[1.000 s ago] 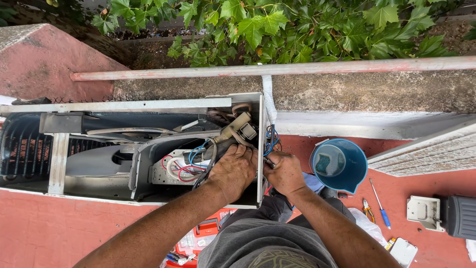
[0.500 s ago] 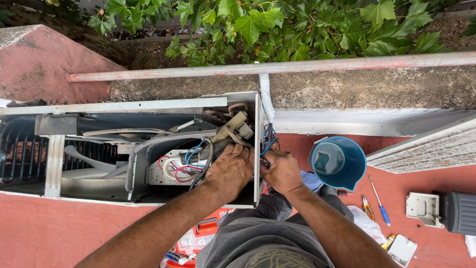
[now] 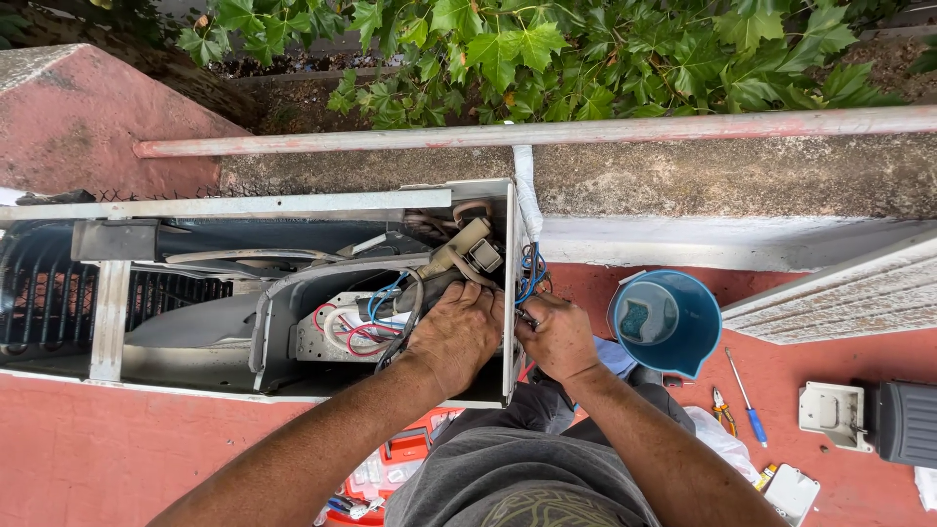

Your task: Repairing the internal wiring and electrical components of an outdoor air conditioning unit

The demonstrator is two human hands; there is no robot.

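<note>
- I see the bundle of blue wires (image 3: 530,271) just right of frame centre, hanging over the outer face of the side panel (image 3: 509,293) of the opened outdoor unit (image 3: 195,293).
- The wires lie directly above my right hand (image 3: 558,337) in the frame, touching its fingertips; their long axis runs top to bottom, along the white wrapped pipe (image 3: 527,200).
- My right hand is the nearer one. It is curled nearly closed and pinches something small and dark at the wires' lower end (I cannot tell what).
- My left hand (image 3: 457,332) sits just across the panel, inside the unit, fingers bent over the panel edge beside the red and white wiring (image 3: 346,327); whether it grips anything I cannot tell.
- A blue bucket (image 3: 669,322) stands to the right of centre, well clear of both hands.
</note>
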